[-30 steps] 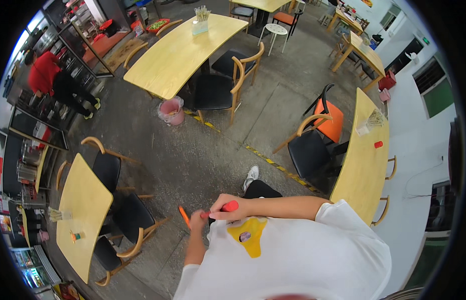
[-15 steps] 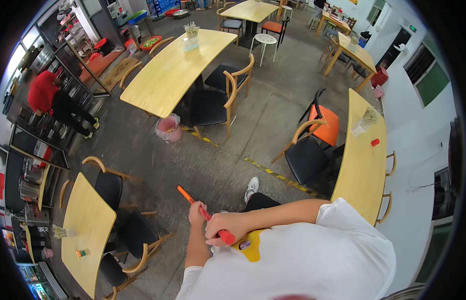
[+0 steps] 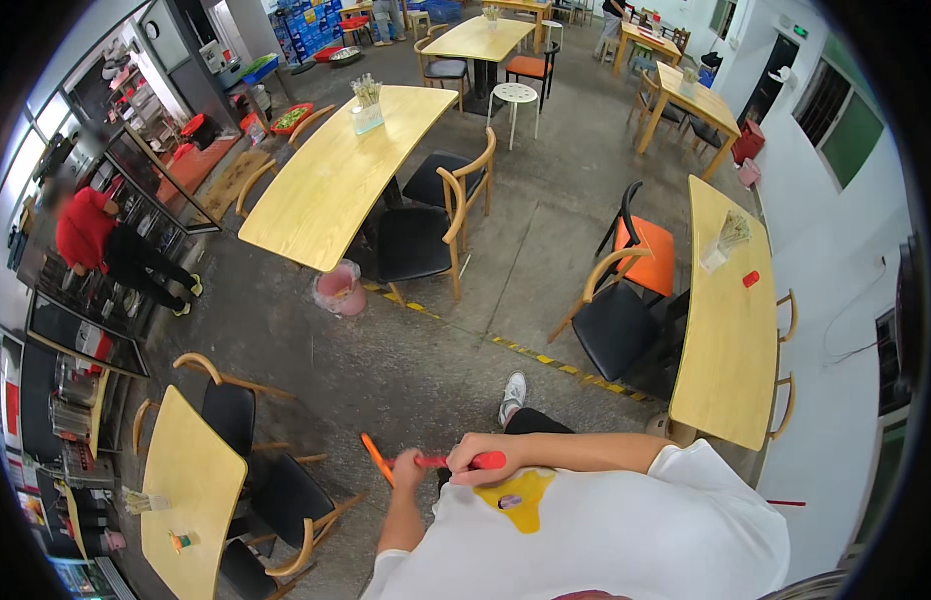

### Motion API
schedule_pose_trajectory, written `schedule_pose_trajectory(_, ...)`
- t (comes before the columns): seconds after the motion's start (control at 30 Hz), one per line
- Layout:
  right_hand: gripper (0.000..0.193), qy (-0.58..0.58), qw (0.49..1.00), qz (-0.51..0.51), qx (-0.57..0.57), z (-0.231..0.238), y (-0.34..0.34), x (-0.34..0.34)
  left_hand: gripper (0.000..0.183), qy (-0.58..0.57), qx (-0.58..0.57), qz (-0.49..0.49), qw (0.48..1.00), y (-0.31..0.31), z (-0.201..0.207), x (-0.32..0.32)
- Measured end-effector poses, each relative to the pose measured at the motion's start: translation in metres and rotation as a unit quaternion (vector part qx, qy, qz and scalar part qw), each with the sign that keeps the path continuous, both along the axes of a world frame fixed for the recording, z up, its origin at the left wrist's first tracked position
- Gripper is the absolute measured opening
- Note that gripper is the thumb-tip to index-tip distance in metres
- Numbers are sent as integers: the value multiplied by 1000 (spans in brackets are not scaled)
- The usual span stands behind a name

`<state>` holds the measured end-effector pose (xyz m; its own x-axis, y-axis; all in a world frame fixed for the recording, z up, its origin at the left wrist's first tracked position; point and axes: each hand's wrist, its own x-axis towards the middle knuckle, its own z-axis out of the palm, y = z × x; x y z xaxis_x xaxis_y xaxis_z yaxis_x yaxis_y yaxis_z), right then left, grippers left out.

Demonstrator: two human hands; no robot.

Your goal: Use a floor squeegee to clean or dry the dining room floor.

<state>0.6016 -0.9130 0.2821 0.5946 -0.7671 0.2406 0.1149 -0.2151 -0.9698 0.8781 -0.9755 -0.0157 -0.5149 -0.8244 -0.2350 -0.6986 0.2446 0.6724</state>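
Observation:
Near the front of my shirt, both my hands are wrapped round a red-handled tool. My right hand is closed near its rounded red end, which sticks out to the right. Just left of it, my left hand grips the same red handle. Past my left hand, an orange bar shows at a slant to the handle. The tool's kind cannot be made out. My white shoe is on the grey floor ahead of my hands.
A wooden table with black-seated chairs stands left, another table right. Farther off are a long table, a pink bin and an orange-seated chair. A person in red stands at the far left counter.
The handle has swung from a diagonal to nearly level, and its orange part now slants across it. My right hand has shifted right, the left hand lower. The view has tilted up slightly.

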Motion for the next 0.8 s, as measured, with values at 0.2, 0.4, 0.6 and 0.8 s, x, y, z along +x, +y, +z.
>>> schedule_pose_trajectory(0.2, 41, -21, 987, 68, 142, -21, -6, 17, 23, -100, 251, 87, 959, 105, -50, 65)
schedule_pose_trajectory(0.4, 38, 5, 982, 123, 143, -11, -12, 34, 19, -77, 204, 80, 973, 99, -63, 57)
schedule_pose_trajectory(0.6, 32, 29, 989, 137, -49, 37, -18, 56, 15, 195, 118, 202, 952, 32, -70, 21)
schedule_pose_trajectory(0.8, 34, 27, 990, 58, -123, 59, -28, 36, 10, 105, -132, 154, 974, -45, 42, -37)
